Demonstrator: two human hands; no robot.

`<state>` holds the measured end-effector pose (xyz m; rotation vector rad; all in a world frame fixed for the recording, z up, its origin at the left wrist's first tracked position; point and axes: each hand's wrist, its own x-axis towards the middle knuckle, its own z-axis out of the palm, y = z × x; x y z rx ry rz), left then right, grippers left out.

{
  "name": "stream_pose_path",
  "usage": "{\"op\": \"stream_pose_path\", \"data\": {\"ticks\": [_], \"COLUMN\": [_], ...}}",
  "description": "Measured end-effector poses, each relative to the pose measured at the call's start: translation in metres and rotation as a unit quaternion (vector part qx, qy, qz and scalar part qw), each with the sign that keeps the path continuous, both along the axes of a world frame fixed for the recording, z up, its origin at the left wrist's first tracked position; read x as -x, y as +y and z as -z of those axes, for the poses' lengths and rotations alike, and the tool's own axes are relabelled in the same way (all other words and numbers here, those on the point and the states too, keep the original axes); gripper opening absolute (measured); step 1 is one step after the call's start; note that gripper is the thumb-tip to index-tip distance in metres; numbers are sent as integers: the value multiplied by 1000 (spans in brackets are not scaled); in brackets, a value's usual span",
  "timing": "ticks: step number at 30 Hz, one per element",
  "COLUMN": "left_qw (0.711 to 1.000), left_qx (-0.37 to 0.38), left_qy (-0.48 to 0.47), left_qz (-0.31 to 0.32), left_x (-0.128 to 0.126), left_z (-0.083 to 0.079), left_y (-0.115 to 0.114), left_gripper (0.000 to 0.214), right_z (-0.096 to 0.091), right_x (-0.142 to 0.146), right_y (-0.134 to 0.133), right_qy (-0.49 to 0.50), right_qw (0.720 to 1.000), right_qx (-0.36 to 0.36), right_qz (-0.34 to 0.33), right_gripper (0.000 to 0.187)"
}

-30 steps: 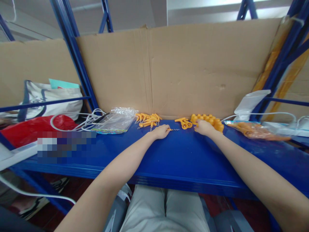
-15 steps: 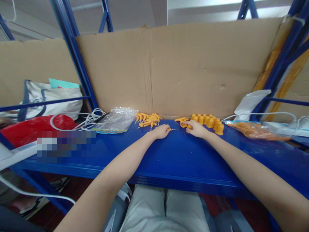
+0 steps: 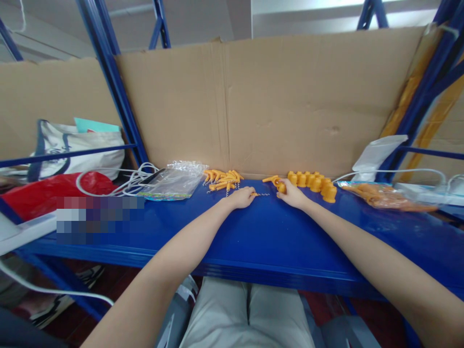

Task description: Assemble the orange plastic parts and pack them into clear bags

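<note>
My left hand (image 3: 243, 197) is closed on a corkscrew with an orange handle; its thin metal spiral (image 3: 263, 194) points right, just above the blue tabletop (image 3: 253, 241). To the right, my right hand (image 3: 292, 194) has its thumb and fingers curled round an orange plastic cup-shaped part (image 3: 281, 187). Just behind those fingertips lies another orange piece (image 3: 270, 179), partly hidden. A pile of orange-handled corkscrews (image 3: 224, 180) lies beyond my left hand. Several orange cup-shaped parts (image 3: 314, 181) stand grouped to the right of my right hand.
Clear plastic packaging (image 3: 174, 182) and white cables (image 3: 135, 181) lie left of the pile. A red bag (image 3: 58, 193) is farther left. At the right rests a clear bag of orange parts (image 3: 384, 195). A cardboard sheet (image 3: 282, 106) stands along the back.
My right hand has shifted slightly and its fingers have drawn in round the orange cup-shaped part. The left hand with the corkscrew has stayed nearly still.
</note>
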<state>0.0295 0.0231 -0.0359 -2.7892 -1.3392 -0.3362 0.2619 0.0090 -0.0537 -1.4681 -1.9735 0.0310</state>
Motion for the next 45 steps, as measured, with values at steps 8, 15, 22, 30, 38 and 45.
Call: {"op": "stream_pose_path", "data": {"ticks": [8,15,22,30,38,45], "left_qw": [1000,999,985,988,988,993], "left_qx": [4,-17,-66,9,11,-5], "left_qy": [-4,-6,-5,8,4,-19], "left_qz": [0,-45,-159,-154,-157,-114], "left_x": [0,-2,5,11,10,5], "left_z": [0,-6,-19,-27,-28,-27], "left_y": [-1,-11,-21,-16,-18,-24], "left_gripper": [28,29,46,40,30,27], "right_z": [-3,5,2,6,-17,-33], "right_x": [-2,1,2,2,7,17], "right_y": [1,5,6,8,-14,-40], "right_qy": [30,92,107,172,-51,-273], "right_qw": [999,995,992,980,998,957], "right_qx": [9,-5,41,60,33,0], "right_qz": [-37,-32,-49,-75,-13,97], "right_gripper": [34,42,39,26,21,42]}}
